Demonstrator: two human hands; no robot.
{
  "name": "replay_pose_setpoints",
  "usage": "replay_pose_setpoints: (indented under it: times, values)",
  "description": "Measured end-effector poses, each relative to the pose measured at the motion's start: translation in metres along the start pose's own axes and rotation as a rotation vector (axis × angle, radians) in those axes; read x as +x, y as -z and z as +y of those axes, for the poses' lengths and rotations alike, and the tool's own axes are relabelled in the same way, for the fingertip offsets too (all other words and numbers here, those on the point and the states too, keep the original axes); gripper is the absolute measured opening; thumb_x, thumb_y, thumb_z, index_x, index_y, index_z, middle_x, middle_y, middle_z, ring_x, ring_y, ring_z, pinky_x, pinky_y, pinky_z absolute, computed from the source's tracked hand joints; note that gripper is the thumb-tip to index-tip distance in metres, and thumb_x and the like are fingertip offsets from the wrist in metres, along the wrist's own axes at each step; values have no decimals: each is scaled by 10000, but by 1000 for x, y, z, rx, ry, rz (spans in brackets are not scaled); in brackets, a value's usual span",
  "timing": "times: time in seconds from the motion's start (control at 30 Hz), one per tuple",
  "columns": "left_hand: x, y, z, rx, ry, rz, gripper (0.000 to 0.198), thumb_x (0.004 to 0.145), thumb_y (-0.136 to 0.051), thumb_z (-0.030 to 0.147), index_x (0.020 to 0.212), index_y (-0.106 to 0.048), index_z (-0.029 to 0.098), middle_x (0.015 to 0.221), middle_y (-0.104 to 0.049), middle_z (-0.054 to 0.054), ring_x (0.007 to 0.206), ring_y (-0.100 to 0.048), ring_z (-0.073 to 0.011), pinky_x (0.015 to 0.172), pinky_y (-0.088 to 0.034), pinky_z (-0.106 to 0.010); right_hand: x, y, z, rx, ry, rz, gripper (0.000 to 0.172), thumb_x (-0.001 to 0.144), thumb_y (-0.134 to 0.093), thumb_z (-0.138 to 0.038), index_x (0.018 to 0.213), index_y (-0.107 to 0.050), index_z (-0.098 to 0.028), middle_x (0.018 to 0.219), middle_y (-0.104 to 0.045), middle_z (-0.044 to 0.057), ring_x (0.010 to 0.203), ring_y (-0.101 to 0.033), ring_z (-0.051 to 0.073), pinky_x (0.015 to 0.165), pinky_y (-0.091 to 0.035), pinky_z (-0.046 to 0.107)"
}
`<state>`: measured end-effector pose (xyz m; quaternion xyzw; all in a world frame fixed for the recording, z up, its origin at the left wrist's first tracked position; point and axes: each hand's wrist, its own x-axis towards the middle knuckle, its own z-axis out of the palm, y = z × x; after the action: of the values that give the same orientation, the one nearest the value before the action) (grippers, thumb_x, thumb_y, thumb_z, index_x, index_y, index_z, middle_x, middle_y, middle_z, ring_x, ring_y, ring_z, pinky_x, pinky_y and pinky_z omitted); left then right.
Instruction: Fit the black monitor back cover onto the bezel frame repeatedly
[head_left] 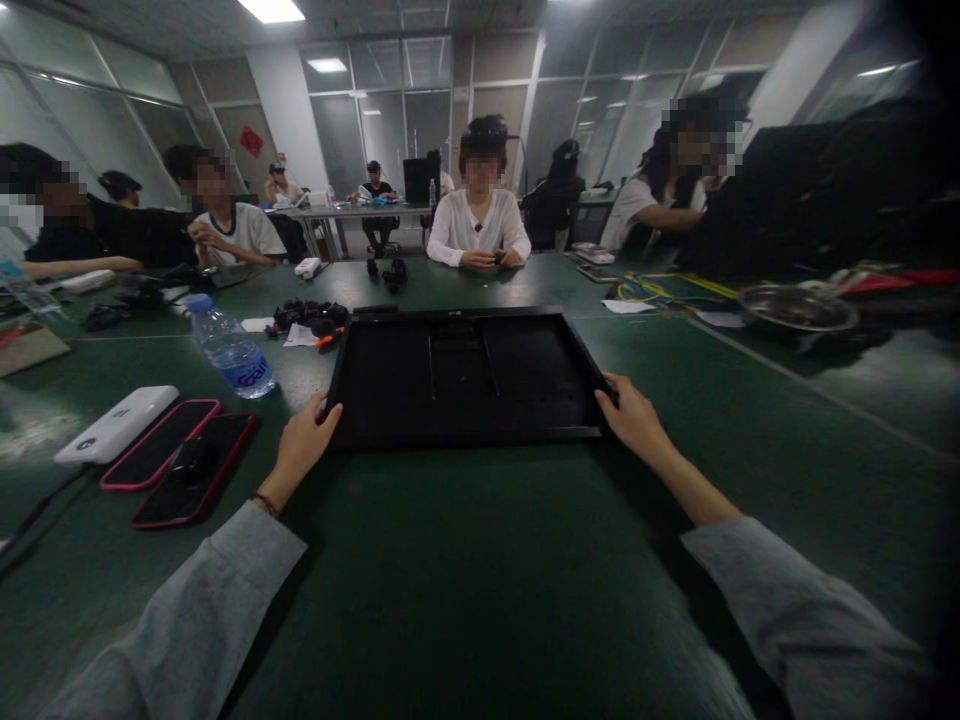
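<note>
A wide black tray-like frame (390, 380) with a raised rim and two thin ridges inside is at the middle of the green table (465, 580). My left hand (306, 440) grips its near left corner, thumb over the rim. At the near right corner my right hand (634, 412) holds the rim the same way. The fingers of both hands are partly hidden behind the frame's sides.
Left of the frame are a water bottle (231, 350), a white power bank (120, 425), two red-edged phones (160, 445) and black parts (307, 316). Back right are a metal bowl (796, 308) and yellow cables (660, 288). A person (480, 222) sits opposite; others sit around.
</note>
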<state>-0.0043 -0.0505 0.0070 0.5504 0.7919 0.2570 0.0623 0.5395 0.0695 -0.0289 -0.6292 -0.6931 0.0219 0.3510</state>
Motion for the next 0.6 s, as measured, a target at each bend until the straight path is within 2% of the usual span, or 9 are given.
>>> replay_pose_setpoints:
  times: [0.6]
  values:
    - [0, 2, 1, -28, 2, -12, 575, 986, -461, 544, 1462, -551, 235, 1170, -765, -123, 1153, -700, -328, 988, -527, -450, 0, 3, -2, 5, -21, -23, 514, 938, -462, -373, 1368, -571, -114, 1135, -725, 214, 1055, -694, 362, 946, -530, 529]
